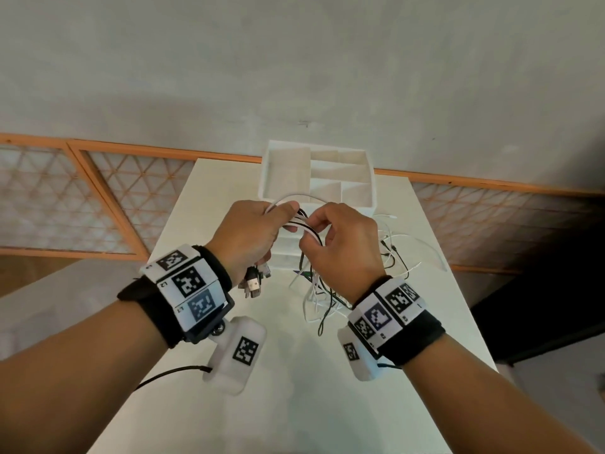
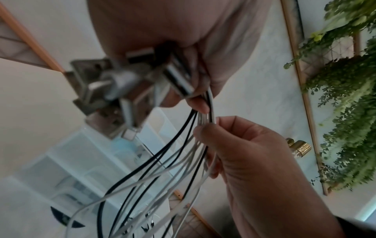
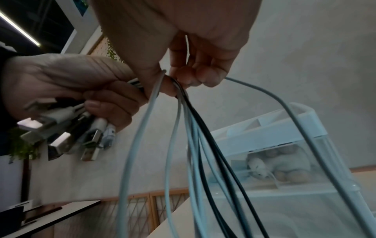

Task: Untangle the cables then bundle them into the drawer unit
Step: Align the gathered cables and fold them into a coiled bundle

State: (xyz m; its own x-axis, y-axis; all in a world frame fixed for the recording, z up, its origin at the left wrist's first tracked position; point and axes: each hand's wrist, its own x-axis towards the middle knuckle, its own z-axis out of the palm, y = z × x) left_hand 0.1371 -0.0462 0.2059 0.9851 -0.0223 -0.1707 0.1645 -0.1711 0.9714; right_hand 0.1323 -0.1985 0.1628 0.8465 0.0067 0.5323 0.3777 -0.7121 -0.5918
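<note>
While the left hand (image 1: 248,231) grips the cables (image 3: 189,128) near their plugs, the right hand (image 1: 340,237) pinches the strands; next, comb toward the loose ends at 5 o'clock.

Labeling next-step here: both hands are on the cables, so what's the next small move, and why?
Probably slide the right hand down the cables to comb them straight. The left hand already grips the USB plugs together, the right pinches the strands just beside it, and the far ends lie tangled on the table before the drawer unit.
</note>
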